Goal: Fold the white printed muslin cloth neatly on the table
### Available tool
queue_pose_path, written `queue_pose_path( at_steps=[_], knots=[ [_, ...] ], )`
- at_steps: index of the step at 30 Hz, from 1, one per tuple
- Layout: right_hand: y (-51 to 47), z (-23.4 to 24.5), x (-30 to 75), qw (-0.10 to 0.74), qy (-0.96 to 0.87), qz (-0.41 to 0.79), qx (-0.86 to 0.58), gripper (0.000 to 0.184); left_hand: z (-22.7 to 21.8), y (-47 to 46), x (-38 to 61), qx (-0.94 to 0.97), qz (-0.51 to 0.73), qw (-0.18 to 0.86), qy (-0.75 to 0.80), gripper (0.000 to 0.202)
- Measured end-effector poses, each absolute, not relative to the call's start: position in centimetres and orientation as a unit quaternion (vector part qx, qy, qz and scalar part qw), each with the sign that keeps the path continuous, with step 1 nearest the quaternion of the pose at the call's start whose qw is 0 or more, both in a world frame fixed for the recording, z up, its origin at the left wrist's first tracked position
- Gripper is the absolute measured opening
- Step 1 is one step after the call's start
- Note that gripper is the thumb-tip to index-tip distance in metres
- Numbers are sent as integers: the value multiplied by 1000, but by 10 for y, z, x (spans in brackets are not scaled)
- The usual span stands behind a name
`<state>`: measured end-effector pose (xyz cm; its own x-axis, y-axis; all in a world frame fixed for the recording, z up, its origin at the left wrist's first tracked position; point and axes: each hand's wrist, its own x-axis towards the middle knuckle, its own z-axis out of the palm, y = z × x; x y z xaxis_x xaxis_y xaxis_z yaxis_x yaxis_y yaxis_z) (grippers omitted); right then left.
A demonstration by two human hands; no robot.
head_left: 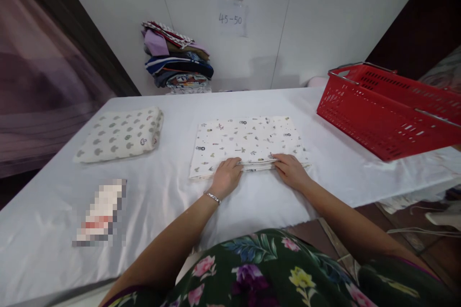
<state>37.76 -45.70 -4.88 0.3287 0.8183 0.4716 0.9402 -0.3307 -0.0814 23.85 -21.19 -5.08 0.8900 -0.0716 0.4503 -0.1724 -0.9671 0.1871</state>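
A folded cream cloth with small printed motifs (248,141) lies flat in the middle of the white table (173,201). My left hand (226,176), with a bracelet at the wrist, rests on its near edge, fingers curled round the edge of the fabric. My right hand (291,171) sits beside it on the same near edge, fingers bent and gripping the layers. The two hands are a short gap apart.
A second folded cloth with grey motifs (122,134) lies at the left. A blurred-out flat item (101,213) sits near the front left. A red plastic basket (389,105) stands tilted at the right. A stack of folded fabrics (178,60) rests against the back wall.
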Motion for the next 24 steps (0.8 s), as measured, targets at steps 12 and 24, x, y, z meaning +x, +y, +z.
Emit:
queue_pose_path(
  at_steps=[12,24],
  knots=[
    [-455,-57,381,203,-528,-185,-804,19,-51,-212,242,950,238,196,-52,13],
    [-446,-56,377,201,-542,-179,-796,15,-49,-215,247,941,226,253,-1,11]
  ],
)
